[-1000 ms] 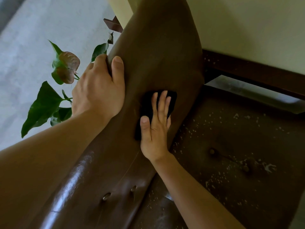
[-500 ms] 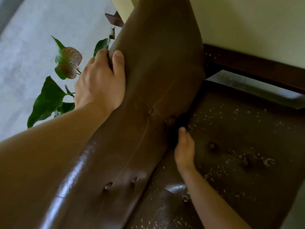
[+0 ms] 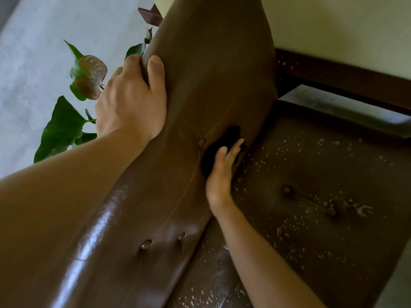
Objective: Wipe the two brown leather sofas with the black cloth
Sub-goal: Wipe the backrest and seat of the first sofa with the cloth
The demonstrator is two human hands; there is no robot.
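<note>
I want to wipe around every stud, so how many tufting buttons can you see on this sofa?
5. Three buttons on the back cushion: one beside the black cloth, two lower down. Two on the seat cushion: and. More may hide under the cloth.

- The sofa back (image 3: 211,74) is smooth brown leather, shiny low down.
- The sofa seat (image 3: 311,241) is darker, duller leather with white specks.
- The black cloth (image 3: 230,135) looks soft and not shiny.
- The frame (image 3: 344,78) is dark wood.

Black cloth (image 3: 232,134) half hidden under blurred right hand (image 3: 220,174)
</note>
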